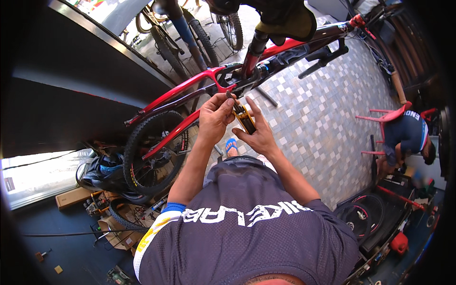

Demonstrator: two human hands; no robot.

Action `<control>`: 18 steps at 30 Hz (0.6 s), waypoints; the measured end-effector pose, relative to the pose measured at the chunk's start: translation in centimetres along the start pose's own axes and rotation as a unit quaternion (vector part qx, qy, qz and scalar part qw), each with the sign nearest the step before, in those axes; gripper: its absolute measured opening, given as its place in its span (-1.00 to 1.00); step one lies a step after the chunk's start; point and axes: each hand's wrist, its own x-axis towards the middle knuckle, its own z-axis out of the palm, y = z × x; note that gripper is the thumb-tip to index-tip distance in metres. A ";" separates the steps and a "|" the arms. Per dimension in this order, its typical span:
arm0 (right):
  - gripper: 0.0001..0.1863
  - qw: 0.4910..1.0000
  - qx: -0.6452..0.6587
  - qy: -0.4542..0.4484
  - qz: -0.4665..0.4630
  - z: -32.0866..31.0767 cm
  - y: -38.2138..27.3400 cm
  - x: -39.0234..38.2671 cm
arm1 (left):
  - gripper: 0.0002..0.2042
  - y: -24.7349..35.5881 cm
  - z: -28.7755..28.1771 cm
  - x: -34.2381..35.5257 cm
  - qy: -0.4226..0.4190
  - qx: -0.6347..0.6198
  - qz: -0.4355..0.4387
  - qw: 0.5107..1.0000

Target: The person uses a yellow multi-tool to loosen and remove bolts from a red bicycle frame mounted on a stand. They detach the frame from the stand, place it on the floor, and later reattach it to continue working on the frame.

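Observation:
A folding multi-tool (244, 118) with a yellow body and dark bits sits between my hands below the red bicycle frame (209, 76). My left hand (214, 116) pinches a dark bit at the tool's upper end. My right hand (259, 135) holds the body, thumb at the lower end and index finger stretched up along it. The frame lies tilted across the upper view, with a black seat post rising from it. Whether the tool touches the frame is unclear.
A loose wheel (154, 152) stands left of my forearms. More bicycles (204, 40) are behind the frame. A person (403, 133) bends beside a red chair (389, 114) at right, on the tiled floor (318, 123). Boxes (71, 199), bags and tools crowd the lower left.

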 end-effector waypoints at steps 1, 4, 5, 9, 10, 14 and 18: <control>-0.09 1.000 -0.028 -0.001 -0.013 0.3 -0.3 0.1 | -0.86 0.3 -0.4 0.1 -0.005 0.002 0.002 1.000; -0.32 0.999 -0.019 0.033 -0.026 2.0 0.7 0.2 | -0.86 0.9 -1.1 0.2 -0.026 0.035 0.013 0.999; -0.38 0.997 -0.039 0.051 -0.034 2.3 1.0 0.3 | -0.85 1.2 -1.3 0.3 -0.029 0.038 0.016 0.999; -0.60 0.999 -0.007 0.030 0.024 2.7 1.0 0.2 | -0.86 1.8 -1.8 -0.1 -0.051 0.027 0.017 0.998; -0.64 0.998 0.029 0.005 0.060 2.6 0.9 0.1 | -0.87 1.9 -2.0 -0.1 -0.062 0.020 0.014 0.998; -0.67 0.996 0.045 -0.039 0.062 1.6 0.9 -0.3 | -0.88 1.4 -2.9 -0.6 -0.090 0.019 -0.001 0.996; -0.56 0.993 0.066 -0.055 0.080 0.8 0.8 -0.9 | -0.88 0.4 -3.9 -1.2 -0.092 0.167 -0.006 0.982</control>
